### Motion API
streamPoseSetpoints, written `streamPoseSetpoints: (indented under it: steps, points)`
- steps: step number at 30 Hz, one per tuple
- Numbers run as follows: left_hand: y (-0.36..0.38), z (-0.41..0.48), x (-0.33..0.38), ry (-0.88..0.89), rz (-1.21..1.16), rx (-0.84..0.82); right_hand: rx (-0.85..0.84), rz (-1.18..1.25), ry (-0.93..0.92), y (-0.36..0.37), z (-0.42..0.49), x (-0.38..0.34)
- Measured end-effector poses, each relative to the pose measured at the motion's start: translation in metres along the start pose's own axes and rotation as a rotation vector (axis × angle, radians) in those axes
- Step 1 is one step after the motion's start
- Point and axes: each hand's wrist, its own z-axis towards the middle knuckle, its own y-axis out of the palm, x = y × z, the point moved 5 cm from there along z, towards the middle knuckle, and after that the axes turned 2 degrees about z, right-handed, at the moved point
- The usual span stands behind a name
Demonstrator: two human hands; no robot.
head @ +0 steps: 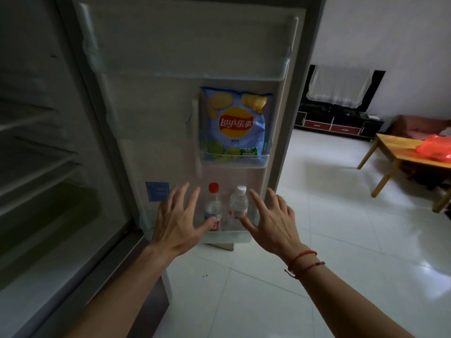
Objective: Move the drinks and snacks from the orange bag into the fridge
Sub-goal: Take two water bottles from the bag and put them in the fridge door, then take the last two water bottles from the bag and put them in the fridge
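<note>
Flanking the fridge-door bottles [213,206], left hand [178,223] and right hand [271,222] spread, grip released.

The inner liner of the fridge door [158,118] is smooth, matt white plastic, and its door shelves [195,74] are clear plastic with a faint sheen. The Lay's chip bag [235,123] is glossy printed film, slightly crinkled. Both water bottles are clear, ribbed plastic, one with a smooth red cap [213,187] and one with a white cap [241,189]. The blue sticker [157,191] looks like matt paper. The floor [341,215] is polished white tile that mirrors the light. The desk [395,145] is yellowish wood with a dull finish. The orange bag [436,147] is thin, shiny, wrinkled plastic. White, sheer cloth [339,86] drapes a screen. The bracelets [302,261] are red cord.
</note>
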Motion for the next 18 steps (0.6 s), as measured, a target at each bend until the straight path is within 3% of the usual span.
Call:
streamPoseSetpoints:
  steps: [10,18]
  points:
    - [-0.009,0.006,0.024,0.028,-0.027,0.021,0.041,-0.024,0.024,-0.030,-0.010,0.017]
    - [-0.012,0.017,0.055,0.174,-0.108,0.026,0.124,-0.087,0.166,-0.060,-0.039,0.039]
